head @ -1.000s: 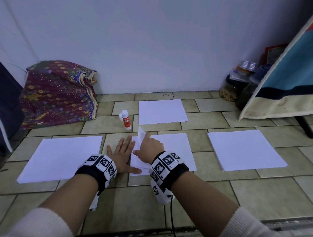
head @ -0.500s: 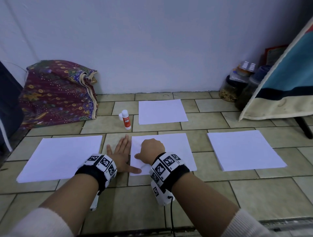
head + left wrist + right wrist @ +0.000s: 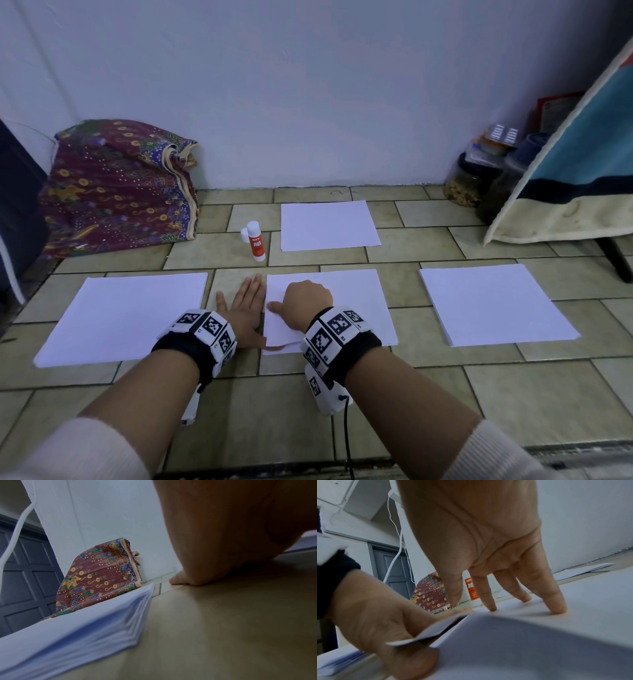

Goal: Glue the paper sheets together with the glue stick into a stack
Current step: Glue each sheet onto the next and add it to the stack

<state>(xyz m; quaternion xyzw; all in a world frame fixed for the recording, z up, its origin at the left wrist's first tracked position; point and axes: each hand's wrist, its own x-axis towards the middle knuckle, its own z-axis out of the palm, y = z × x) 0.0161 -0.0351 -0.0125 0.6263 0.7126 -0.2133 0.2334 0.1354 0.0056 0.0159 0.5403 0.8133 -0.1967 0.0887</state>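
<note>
Flattened now, the corner that stood lifted a second ago lies under the right hand [image 3: 306, 301], bent fingers [image 3: 554, 601] pressing the middle floor sheet [image 3: 356, 301] while the left hand [image 3: 245, 310] lies flat beside; she should smooth outward.

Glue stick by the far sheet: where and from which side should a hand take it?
The glue stick stands upright on the tiled floor, its cap off beside it on the left. Best gripped round the orange-labelled barrel, thumb and fingers from the near side, probably with the right hand; its top looks uncapped.
</note>
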